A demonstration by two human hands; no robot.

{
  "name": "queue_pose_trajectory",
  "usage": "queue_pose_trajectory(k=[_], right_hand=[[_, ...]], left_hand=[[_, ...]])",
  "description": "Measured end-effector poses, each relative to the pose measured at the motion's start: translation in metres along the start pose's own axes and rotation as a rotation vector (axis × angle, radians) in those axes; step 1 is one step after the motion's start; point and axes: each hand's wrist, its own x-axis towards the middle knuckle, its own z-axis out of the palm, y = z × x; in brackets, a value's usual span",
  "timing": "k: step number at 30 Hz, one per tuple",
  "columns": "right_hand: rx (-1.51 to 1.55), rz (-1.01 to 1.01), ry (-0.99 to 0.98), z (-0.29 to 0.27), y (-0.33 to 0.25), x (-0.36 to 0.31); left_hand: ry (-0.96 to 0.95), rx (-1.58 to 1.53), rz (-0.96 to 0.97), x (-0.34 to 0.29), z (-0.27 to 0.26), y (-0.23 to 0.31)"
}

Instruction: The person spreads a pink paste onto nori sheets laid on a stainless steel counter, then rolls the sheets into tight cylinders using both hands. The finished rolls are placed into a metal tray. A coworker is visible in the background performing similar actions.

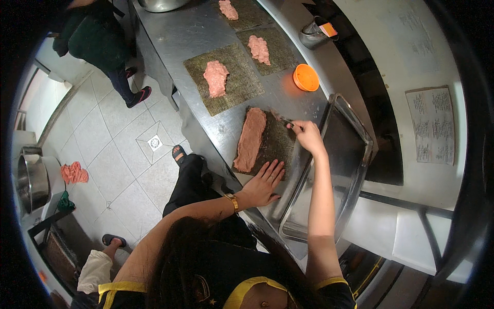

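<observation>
A dark nori sheet (pixel 278 141) lies on the steel table in front of me, with a band of pink minced meat (pixel 250 139) spread along its left side. My left hand (pixel 262 184) rests flat on the sheet's near edge, fingers stretched out. At the sheet's far right corner, my right hand (pixel 307 136) grips a small dark-handled spreader (pixel 289 125); its tip is smeared and too small to make out well. Beyond lies another nori sheet (pixel 226 56) bearing a lump of minced meat (pixel 216 79). Two more sheets with meat lumps lie farther back.
An orange bowl (pixel 306 78) stands beyond my right hand. A steel tray (pixel 337 170) lies along the table's right side. A metal pail (pixel 316 33) sits at the back right, a steel bowl (pixel 162 4) at the far end. Another person (pixel 98 41) stands left of the table.
</observation>
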Motion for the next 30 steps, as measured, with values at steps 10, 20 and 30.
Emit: queue_pose_trajectory(k=[10, 20, 30], right_hand=[[0.032, 0.334, 0.067, 0.057, -0.038, -0.07], [0.118, 0.375, 0.137, 0.063, -0.039, -0.035], [0.025, 0.13, -0.004, 0.031, -0.011, -0.001]], left_hand=[[0.013, 0.018, 0.016, -0.003, 0.001, 0.0], [0.011, 0.033, 0.013, -0.002, -0.003, 0.0], [-0.001, -0.008, -0.007, -0.002, 0.001, 0.003]])
